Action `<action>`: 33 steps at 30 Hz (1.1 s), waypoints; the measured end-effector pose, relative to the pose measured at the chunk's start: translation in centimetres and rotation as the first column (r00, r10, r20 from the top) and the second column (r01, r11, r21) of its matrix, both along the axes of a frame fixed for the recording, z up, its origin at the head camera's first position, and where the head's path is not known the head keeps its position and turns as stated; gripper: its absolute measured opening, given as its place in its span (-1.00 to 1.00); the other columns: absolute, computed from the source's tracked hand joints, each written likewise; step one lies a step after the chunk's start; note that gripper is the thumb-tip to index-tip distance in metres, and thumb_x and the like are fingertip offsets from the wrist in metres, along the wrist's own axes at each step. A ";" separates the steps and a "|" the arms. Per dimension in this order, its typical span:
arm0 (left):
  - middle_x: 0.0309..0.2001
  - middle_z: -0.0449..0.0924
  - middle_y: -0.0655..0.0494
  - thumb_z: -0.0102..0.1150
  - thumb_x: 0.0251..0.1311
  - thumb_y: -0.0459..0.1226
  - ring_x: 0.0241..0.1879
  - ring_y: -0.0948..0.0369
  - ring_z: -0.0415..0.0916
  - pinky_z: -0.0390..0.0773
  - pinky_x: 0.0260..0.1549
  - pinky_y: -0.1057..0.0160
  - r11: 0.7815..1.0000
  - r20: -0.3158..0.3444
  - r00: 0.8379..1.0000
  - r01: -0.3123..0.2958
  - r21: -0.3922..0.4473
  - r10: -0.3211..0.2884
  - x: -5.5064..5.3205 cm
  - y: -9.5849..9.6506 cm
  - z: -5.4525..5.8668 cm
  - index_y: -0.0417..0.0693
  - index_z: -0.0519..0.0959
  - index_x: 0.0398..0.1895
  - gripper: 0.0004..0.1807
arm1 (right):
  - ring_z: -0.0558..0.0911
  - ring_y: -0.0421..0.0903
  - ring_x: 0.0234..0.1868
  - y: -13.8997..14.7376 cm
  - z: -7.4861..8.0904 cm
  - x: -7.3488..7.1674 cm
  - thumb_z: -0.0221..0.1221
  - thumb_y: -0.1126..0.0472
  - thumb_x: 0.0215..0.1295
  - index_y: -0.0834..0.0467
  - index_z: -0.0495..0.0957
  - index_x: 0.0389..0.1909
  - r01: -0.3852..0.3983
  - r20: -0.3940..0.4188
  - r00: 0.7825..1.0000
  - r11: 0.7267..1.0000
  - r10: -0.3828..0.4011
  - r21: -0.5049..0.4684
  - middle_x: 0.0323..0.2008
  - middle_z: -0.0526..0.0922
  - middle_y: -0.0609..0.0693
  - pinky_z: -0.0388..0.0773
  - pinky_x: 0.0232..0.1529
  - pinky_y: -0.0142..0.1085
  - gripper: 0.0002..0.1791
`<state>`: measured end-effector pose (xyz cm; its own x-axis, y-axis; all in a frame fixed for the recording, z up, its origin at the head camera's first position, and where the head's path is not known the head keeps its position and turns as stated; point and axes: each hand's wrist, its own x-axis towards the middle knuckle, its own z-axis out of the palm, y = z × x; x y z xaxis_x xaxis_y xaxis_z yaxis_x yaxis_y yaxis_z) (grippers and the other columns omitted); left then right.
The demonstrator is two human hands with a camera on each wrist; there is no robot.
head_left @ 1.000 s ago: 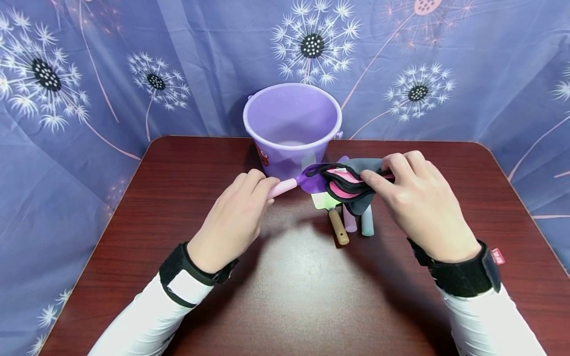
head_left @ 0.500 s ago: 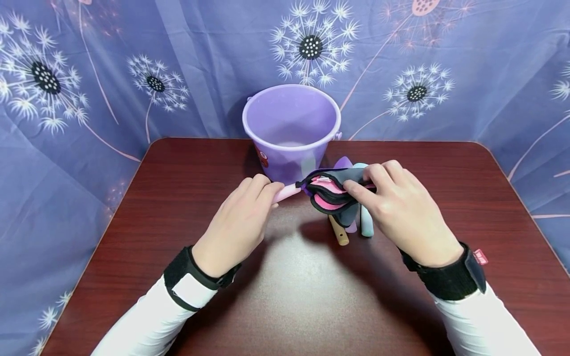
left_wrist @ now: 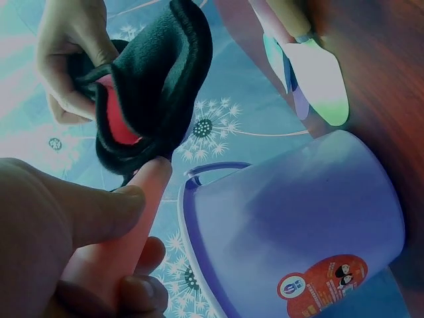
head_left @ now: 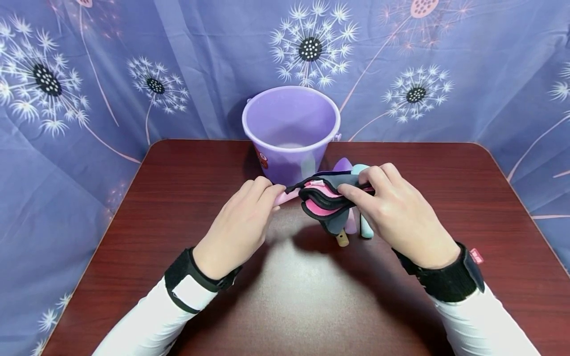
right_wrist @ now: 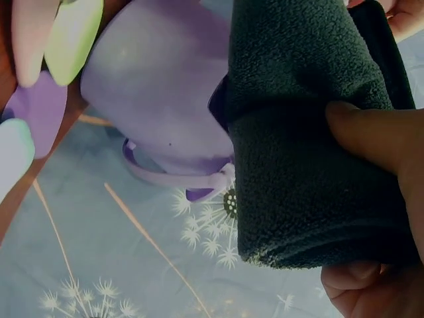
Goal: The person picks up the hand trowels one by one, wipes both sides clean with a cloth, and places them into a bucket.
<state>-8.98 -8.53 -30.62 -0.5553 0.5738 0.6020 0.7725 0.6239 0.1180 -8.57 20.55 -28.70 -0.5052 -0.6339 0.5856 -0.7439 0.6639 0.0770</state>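
My left hand (head_left: 242,222) grips the pink handle (left_wrist: 126,245) of a small tool. Only a sliver of its purple blade (right_wrist: 218,106) shows; the cloth hides the rest. My right hand (head_left: 396,215) pinches a folded fleece cloth (head_left: 327,200), dark grey and pink with black edging, thumb on top and fingers beneath. The cloth's left end reaches the front of the pink handle. Both hands are held above the table, in front of a purple bucket (head_left: 289,160).
Under and behind the cloth lie several tools on the brown table (head_left: 213,168): a wooden handle (head_left: 342,240), a teal handle (head_left: 366,227), a pale green blade (left_wrist: 321,83) and a purple tip (head_left: 343,164). A blue dandelion-print curtain (head_left: 213,64) hangs behind the table.
The right hand and cloth have moved left and slightly down along the tool, covering the purple blade that showed earlier. The left hand has shifted slightly right and down, still gripping the handle.
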 end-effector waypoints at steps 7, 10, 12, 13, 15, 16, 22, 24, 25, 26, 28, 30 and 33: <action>-0.20 0.40 -0.02 0.05 0.44 -0.30 -0.28 0.07 0.32 0.39 -0.29 0.18 1.000 0.017 1.000 -0.006 -0.023 0.006 0.0 -0.1 0.0 -0.30 0.50 0.04 -0.75 | 0.37 0.15 -0.22 0.1 -0.6 -0.2 0.05 0.37 0.32 0.13 0.65 0.03 -0.022 0.034 0.999 0.999 0.023 -0.031 -0.22 0.42 0.15 0.45 -0.34 -0.12 -0.66; -0.18 0.40 -0.02 0.06 0.42 -0.32 -0.25 0.07 0.32 0.39 -0.26 0.19 0.999 0.033 0.999 -0.012 -0.049 0.014 0.0 -0.1 -0.1 -0.30 0.50 0.08 -0.73 | 0.37 0.14 -0.24 -0.1 -0.6 -0.2 -0.05 0.30 0.41 0.14 0.65 0.02 -0.049 0.024 0.998 0.998 0.050 -0.045 -0.22 0.42 0.14 0.43 -0.35 -0.14 -0.66; -0.17 0.40 -0.02 0.08 0.41 -0.33 -0.24 0.07 0.33 0.40 -0.25 0.19 0.998 0.038 0.999 -0.017 -0.060 0.020 0.0 -0.1 0.0 -0.31 0.49 0.09 -0.72 | 0.37 0.13 -0.25 -0.3 -0.6 -0.2 -0.11 0.27 0.44 0.15 0.66 0.00 -0.063 0.014 0.998 0.997 0.064 -0.052 -0.23 0.42 0.14 0.42 -0.36 -0.16 -0.64; -0.17 0.41 -0.02 0.08 0.41 -0.32 -0.25 0.07 0.33 0.40 -0.26 0.19 0.998 0.039 0.999 -0.019 -0.060 0.022 0.0 -0.1 0.0 -0.31 0.50 0.08 -0.72 | 0.37 0.12 -0.26 -0.4 -0.6 -0.2 -0.13 0.26 0.45 0.16 0.65 0.00 -0.066 0.011 0.998 0.996 0.067 -0.053 -0.23 0.42 0.14 0.41 -0.37 -0.16 -0.63; -0.18 0.41 -0.02 0.06 0.43 -0.30 -0.25 0.07 0.32 0.40 -0.26 0.19 0.998 0.038 0.999 -0.022 -0.057 0.025 0.0 -0.1 0.0 -0.31 0.50 0.08 -0.72 | 0.36 0.11 -0.27 -0.4 -0.5 -0.2 -0.14 0.25 0.45 0.16 0.65 0.00 -0.064 0.013 0.998 0.996 0.064 -0.055 -0.23 0.42 0.14 0.41 -0.39 -0.18 -0.62; -0.18 0.41 -0.02 0.06 0.44 -0.30 -0.25 0.06 0.32 0.40 -0.27 0.19 0.998 0.038 0.999 -0.024 -0.054 0.026 0.0 -0.1 0.0 -0.31 0.50 0.08 -0.72 | 0.36 0.11 -0.27 -0.4 -0.5 -0.2 -0.14 0.26 0.45 0.16 0.65 0.00 -0.059 0.017 0.998 0.997 0.060 -0.052 -0.23 0.42 0.14 0.41 -0.39 -0.17 -0.62; -0.20 0.39 -0.02 0.01 0.46 -0.29 -0.28 0.06 0.31 0.38 -0.30 0.18 1.000 0.006 1.000 -0.011 -0.024 0.011 -0.2 -0.3 0.1 -0.30 0.50 0.04 -0.74 | 0.36 0.12 -0.26 0.0 -0.4 -0.2 -0.01 0.38 0.36 0.14 0.63 0.02 0.001 0.024 1.000 1.000 -0.001 -0.015 -0.23 0.41 0.14 0.42 -0.42 -0.16 -0.66; -0.21 0.39 -0.02 -0.05 0.50 -0.27 -0.30 0.06 0.31 0.37 -0.32 0.18 1.000 -0.007 1.000 -0.007 -0.014 0.007 -0.2 -0.3 0.2 -0.30 0.51 0.03 -0.73 | 0.36 0.13 -0.26 0.3 -0.4 -0.3 0.02 0.42 0.31 0.14 0.62 0.02 0.022 0.017 1.000 1.000 -0.022 -0.006 -0.24 0.41 0.15 0.41 -0.45 -0.16 -0.65; -0.21 0.39 -0.02 -0.09 0.52 -0.25 -0.30 0.06 0.31 0.37 -0.32 0.18 1.000 -0.008 1.000 -0.007 -0.011 0.007 -0.2 -0.3 0.2 -0.30 0.51 0.03 -0.71 | 0.35 0.13 -0.26 0.4 -0.4 -0.3 0.03 0.45 0.28 0.14 0.62 0.02 0.029 0.014 0.999 1.000 -0.029 -0.003 -0.24 0.40 0.15 0.41 -0.46 -0.16 -0.63; -0.22 0.39 -0.02 -0.13 0.54 -0.23 -0.30 0.06 0.31 0.37 -0.33 0.18 1.000 -0.010 1.000 -0.005 -0.007 0.005 -0.2 -0.4 0.2 -0.30 0.51 0.03 -0.69 | 0.35 0.14 -0.26 0.5 -0.4 -0.4 0.03 0.46 0.27 0.14 0.62 0.02 0.035 0.012 0.999 0.999 -0.035 -0.002 -0.24 0.40 0.15 0.41 -0.47 -0.15 -0.63; -0.22 0.39 -0.02 -0.20 0.57 -0.20 -0.31 0.06 0.31 0.37 -0.33 0.18 1.000 -0.013 1.000 -0.005 -0.004 0.005 -0.2 -0.4 0.2 -0.30 0.51 0.03 -0.64 | 0.35 0.15 -0.25 0.8 -0.5 -0.6 0.05 0.48 0.24 0.14 0.61 0.03 0.048 0.013 0.999 0.999 -0.048 0.006 -0.23 0.40 0.15 0.41 -0.49 -0.14 -0.61; -0.22 0.39 -0.02 -0.19 0.57 -0.20 -0.30 0.06 0.31 0.37 -0.33 0.18 1.000 -0.012 1.000 -0.003 -0.002 0.003 -0.3 -0.4 0.2 -0.30 0.51 0.04 -0.64 | 0.36 0.15 -0.24 1.0 -0.6 -0.7 0.07 0.50 0.22 0.14 0.61 0.04 0.057 0.016 0.998 0.998 -0.057 0.012 -0.23 0.40 0.15 0.42 -0.49 -0.14 -0.59; -0.22 0.40 -0.02 -0.08 0.52 -0.25 -0.30 0.05 0.31 0.37 -0.32 0.18 1.000 -0.005 1.000 -0.003 -0.002 0.003 -0.3 -0.5 0.2 -0.31 0.51 0.04 -0.71 | 0.36 0.15 -0.23 1.2 -0.5 -0.8 0.07 0.49 0.22 0.13 0.60 0.04 0.082 0.021 0.996 0.996 -0.082 0.023 -0.23 0.40 0.14 0.43 -0.51 -0.13 -0.59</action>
<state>-9.33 -9.03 -30.44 -0.5541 0.5732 0.6037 0.7712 0.6265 0.1129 -9.38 21.75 -29.20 -0.5682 -0.6026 0.5605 -0.6888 0.7209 0.0768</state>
